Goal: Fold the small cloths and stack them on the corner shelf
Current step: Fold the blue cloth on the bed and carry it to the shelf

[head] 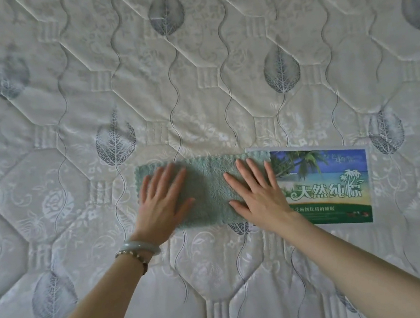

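Note:
A small pale green fluffy cloth [209, 186] with scalloped edges lies flat on the mattress as a wide rectangle. My left hand [162, 203] presses flat on its left part, fingers spread. On the cloth's right part my right hand [256, 191] lies flat too, fingers apart. Neither hand grips anything. The corner shelf is not in view.
The quilted white mattress [190, 79] with grey leaf prints fills the whole view. A printed label [328, 184] showing a beach scene and lettering lies just right of the cloth, partly under my right hand. My left wrist wears a bracelet [137, 248].

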`<state>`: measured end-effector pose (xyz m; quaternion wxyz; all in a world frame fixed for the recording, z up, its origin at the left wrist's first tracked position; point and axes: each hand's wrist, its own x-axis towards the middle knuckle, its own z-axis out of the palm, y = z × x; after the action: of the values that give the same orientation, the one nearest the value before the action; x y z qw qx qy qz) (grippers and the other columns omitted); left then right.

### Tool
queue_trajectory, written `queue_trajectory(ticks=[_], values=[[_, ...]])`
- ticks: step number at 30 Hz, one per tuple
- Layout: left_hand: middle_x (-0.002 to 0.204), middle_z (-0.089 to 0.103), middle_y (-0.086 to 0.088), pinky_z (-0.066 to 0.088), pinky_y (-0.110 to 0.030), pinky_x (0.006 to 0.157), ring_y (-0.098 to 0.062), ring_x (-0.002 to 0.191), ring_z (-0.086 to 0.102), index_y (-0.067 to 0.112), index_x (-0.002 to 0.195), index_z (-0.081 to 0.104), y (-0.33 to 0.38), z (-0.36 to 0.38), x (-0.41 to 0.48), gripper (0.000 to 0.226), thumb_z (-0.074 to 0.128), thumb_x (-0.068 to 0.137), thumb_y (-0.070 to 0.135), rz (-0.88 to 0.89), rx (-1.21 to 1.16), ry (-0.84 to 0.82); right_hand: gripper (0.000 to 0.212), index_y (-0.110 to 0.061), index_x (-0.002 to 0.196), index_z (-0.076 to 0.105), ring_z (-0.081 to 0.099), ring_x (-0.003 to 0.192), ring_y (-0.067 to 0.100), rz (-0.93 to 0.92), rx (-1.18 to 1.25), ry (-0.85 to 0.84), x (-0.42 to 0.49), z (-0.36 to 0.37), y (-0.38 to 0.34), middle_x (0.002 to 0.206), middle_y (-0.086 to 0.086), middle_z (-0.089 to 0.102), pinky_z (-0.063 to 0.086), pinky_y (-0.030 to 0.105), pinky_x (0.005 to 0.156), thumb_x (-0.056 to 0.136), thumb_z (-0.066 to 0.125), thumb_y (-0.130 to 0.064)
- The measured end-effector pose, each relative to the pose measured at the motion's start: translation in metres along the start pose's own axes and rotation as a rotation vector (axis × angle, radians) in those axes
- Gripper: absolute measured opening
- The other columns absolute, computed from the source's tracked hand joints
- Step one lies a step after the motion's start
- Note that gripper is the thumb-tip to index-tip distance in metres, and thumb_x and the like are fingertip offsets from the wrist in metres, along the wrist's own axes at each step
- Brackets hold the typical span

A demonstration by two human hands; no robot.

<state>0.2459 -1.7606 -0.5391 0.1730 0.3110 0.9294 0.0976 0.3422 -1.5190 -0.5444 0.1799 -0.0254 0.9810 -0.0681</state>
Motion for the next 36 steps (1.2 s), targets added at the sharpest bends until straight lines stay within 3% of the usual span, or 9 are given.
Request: queue_trajectory(ticks=[4, 8, 12, 16, 18, 20, 25, 30, 36], values=[[0.135, 0.043, -0.022, 0.03, -0.048, 0.106, -0.04, 0.125, 0.04, 0.0, 0.136, 0.041, -0.013, -0.008, -0.016, 0.067, 0.072, 0.082, 0.026, -0.571, -0.308, 0.231, 0.059, -0.009, 0.14, 0.041, 0.023, 0.142, 0.035, 0.032, 0.228, 0.186, -0.004, -0.015, -0.025, 0.152, 0.02, 0.029, 0.017, 0.057, 0.115, 0.086, 0.049, -0.031], [0.106, 0.058, -0.016, 0.039, -0.043, 0.092, -0.035, 0.103, 0.051, 0.003, 0.107, 0.054, -0.015, -0.017, -0.022, 0.041, 0.071, 0.082, 0.031, -0.779, -0.374, 0.173, 0.067, -0.007, 0.141, 0.04, 0.031, 0.139, 0.037, -0.04, 0.213, 0.22, 0.002, -0.012, -0.06, 0.15, 0.02, 0.035, 0.023, 0.054, 0.114, 0.08, 0.066, -0.015], [0.098, 0.058, -0.014, 0.039, -0.04, 0.08, -0.033, 0.095, 0.051, 0.007, 0.089, 0.053, -0.016, -0.018, -0.019, 0.033, 0.059, 0.089, 0.039, -0.741, -0.208, 0.013, 0.064, -0.017, 0.149, 0.022, 0.019, 0.145, 0.03, -0.016, -0.007, -0.007, 0.003, 0.008, -0.061, 0.157, 0.01, 0.023, 0.009, 0.053, 0.114, 0.095, 0.035, -0.047], [0.086, 0.056, -0.012, 0.036, -0.035, 0.066, -0.035, 0.086, 0.055, 0.005, 0.086, 0.05, -0.01, -0.032, -0.013, 0.026, 0.059, 0.089, 0.029, -0.752, -0.385, 0.023, 0.062, -0.019, 0.152, 0.008, -0.005, 0.147, 0.03, -0.028, 0.061, -0.123, 0.005, -0.006, -0.06, 0.161, 0.009, 0.001, -0.003, 0.055, 0.117, 0.099, 0.028, -0.044], [0.076, 0.054, -0.006, 0.035, -0.035, 0.058, -0.032, 0.075, 0.055, 0.006, 0.088, 0.049, 0.0, -0.048, -0.014, 0.022, 0.058, 0.089, 0.025, -0.727, -0.453, 0.099, 0.062, -0.014, 0.151, 0.018, -0.005, 0.147, 0.028, 0.005, 0.381, -0.105, 0.007, -0.026, -0.069, 0.16, 0.01, 0.0, 0.002, 0.049, 0.119, 0.097, 0.044, -0.033], [0.076, 0.056, -0.003, 0.038, -0.035, 0.057, -0.028, 0.07, 0.054, 0.008, 0.091, 0.049, 0.017, -0.069, -0.017, 0.019, 0.059, 0.088, 0.025, -0.654, -0.456, 0.173, 0.052, -0.01, 0.142, 0.039, 0.026, 0.141, 0.023, 0.147, 0.827, -0.004, 0.009, -0.055, -0.083, 0.153, 0.01, 0.03, 0.024, 0.037, 0.116, 0.094, 0.052, -0.023], [0.088, 0.064, 0.001, 0.05, -0.035, 0.064, -0.016, 0.073, 0.062, 0.016, 0.096, 0.054, 0.073, -0.094, -0.02, 0.018, 0.064, 0.087, 0.027, -0.496, -0.664, 0.15, 0.027, -0.009, 0.108, 0.063, 0.068, 0.077, 0.018, 0.513, 1.888, -0.183, 0.021, -0.097, -0.098, 0.087, 0.006, 0.069, 0.055, 0.029, 0.065, 0.09, 0.061, -0.029], [0.109, 0.061, 0.013, 0.055, -0.037, 0.072, -0.006, 0.08, 0.063, 0.025, 0.112, 0.045, 0.098, -0.081, -0.018, 0.027, 0.055, 0.089, 0.013, -0.381, -0.889, 0.076, 0.011, -0.018, 0.09, 0.071, 0.069, 0.091, 0.029, 0.674, 1.79, -0.02, 0.016, -0.086, -0.075, 0.093, 0.009, 0.073, 0.055, 0.045, 0.083, 0.079, 0.069, -0.02], [0.138, 0.045, -0.005, 0.037, -0.038, 0.105, -0.026, 0.119, 0.045, 0.012, 0.139, 0.038, 0.076, -0.044, -0.009, 0.064, 0.067, 0.082, 0.012, -0.171, -0.432, 0.023, 0.02, -0.014, 0.096, 0.062, 0.059, 0.079, 0.015, 0.665, 1.363, 0.024, -0.004, -0.062, -0.025, 0.085, 0.0, 0.065, 0.043, 0.017, 0.064, 0.083, 0.054, 0.0]])
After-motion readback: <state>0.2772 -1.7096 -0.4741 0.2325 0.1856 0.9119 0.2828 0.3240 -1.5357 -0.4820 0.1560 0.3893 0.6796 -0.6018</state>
